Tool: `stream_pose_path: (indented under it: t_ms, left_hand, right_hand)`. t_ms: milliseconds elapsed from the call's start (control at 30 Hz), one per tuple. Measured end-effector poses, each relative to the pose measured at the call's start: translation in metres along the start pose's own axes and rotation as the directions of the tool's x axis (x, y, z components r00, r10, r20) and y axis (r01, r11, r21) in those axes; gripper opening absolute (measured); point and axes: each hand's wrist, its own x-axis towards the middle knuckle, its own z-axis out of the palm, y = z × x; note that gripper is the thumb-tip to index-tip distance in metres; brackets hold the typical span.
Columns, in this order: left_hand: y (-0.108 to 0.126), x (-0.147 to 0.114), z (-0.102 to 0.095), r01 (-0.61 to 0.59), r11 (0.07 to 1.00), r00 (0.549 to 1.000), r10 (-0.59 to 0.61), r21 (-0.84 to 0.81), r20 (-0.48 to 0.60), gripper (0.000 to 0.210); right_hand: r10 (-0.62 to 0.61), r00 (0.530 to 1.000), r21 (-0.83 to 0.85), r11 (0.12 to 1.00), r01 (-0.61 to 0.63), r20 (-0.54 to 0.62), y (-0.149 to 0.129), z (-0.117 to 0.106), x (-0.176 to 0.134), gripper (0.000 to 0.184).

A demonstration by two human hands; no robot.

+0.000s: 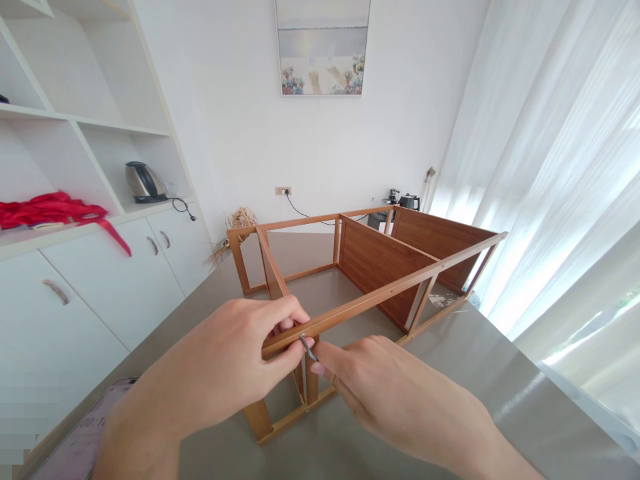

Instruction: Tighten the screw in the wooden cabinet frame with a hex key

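A brown wooden shelf unit (370, 300) lies on its side on the grey table, its panels standing across between the long rails. My left hand (220, 367) is closed around the near end of the upper rail, fingers over the top and thumb below. At that spot a small metal hex key (309, 349) meets the rail's outer face, beside the left thumb tip. My right hand (385, 383) pinches the hex key's other end between thumb and fingers. The screw head under the key is too small to make out.
A phone (80, 427) showing a timer lies at the table's (500, 400) lower left. White cabinets with a kettle (145, 182) and red ribbon (55, 210) stand left. Dried stalks (240, 219) and a black kettle (410, 202) are behind the shelf unit. A white curtain (540, 147) hangs right.
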Motion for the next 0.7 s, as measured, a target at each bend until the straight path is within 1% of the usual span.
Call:
stream_pose_path:
  t_ms: [67,167,233,333,500,633,700]
  left_hand:
    - [0.0003,-0.0005,-0.0006,0.011,1.000,1.000,-0.011,-0.004,0.006,0.017]
    - [0.0011,0.0000,-0.0012,0.021,1.000,1.000,-0.021,0.008,0.001,0.016]
    - [0.0016,0.0008,-0.0011,0.023,1.000,1.000,-0.023,0.017,0.006,0.016]
    - [0.0020,0.0016,-0.0008,0.021,1.000,1.000,-0.021,0.013,0.014,0.015]
    - [0.0020,-0.0001,-0.0007,0.034,0.999,0.999,-0.034,0.018,0.006,0.014]
    - [0.0001,-0.0015,-0.0007,0.022,0.999,1.000,-0.021,0.035,-0.004,0.014]
    - [0.0000,-0.0015,-0.0009,0.019,0.999,1.000,-0.019,0.031,0.002,0.015]
  right_hand:
    - [-0.013,0.999,-0.030,0.999,0.012,-0.042,0.0001,0.0013,-0.0021,0.017]
    - [-0.054,0.993,-0.085,0.995,0.045,-0.108,-0.0001,0.0031,-0.0055,0.032]
    - [-0.066,0.991,-0.096,0.994,0.055,-0.118,0.0001,0.0033,-0.0069,0.036]
    - [-0.049,0.994,-0.067,0.997,0.043,-0.097,0.0006,0.0020,-0.0067,0.033]
    - [-0.004,0.999,0.015,1.000,0.005,-0.045,0.0014,-0.0015,-0.0039,0.017]
    - [0.019,1.000,0.010,1.000,-0.019,-0.017,0.0001,-0.0033,-0.0028,0.017]
    - [0.016,1.000,0.018,1.000,-0.015,-0.009,-0.0001,-0.0028,-0.0024,0.022]
